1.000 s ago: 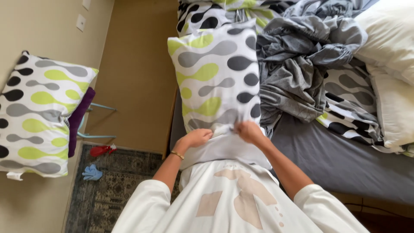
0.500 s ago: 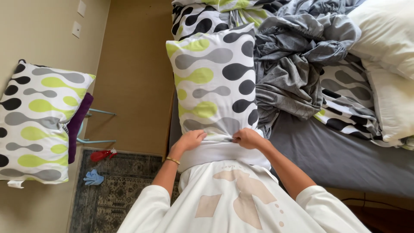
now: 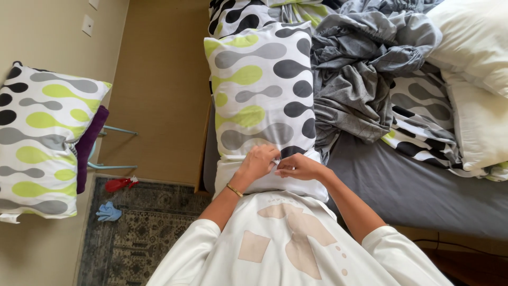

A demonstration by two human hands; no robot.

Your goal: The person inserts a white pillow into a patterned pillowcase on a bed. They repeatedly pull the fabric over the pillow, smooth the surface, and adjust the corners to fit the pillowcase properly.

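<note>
A pillow [image 3: 264, 90] in a white case with grey, black and green blobs lies on the bed's left side, pointing away from me. Its plain white near end [image 3: 270, 182] sticks out of the case. My left hand [image 3: 258, 161] and my right hand [image 3: 297, 167] meet at the case's open hem, fingers pinched on the fabric edge. A gold bracelet [image 3: 234, 190] circles my left wrist.
A crumpled grey sheet [image 3: 360, 79] and patterned duvet [image 3: 423, 127] lie on the grey mattress [image 3: 423, 196]. White pillows [image 3: 476, 79] are at right. Another patterned pillow [image 3: 42, 137] rests on a chair at left. Red and blue items [image 3: 114, 198] lie on the rug.
My hands have drawn together toward the middle of the case's hem, and the case sits a little lower over the pillow's white end.
</note>
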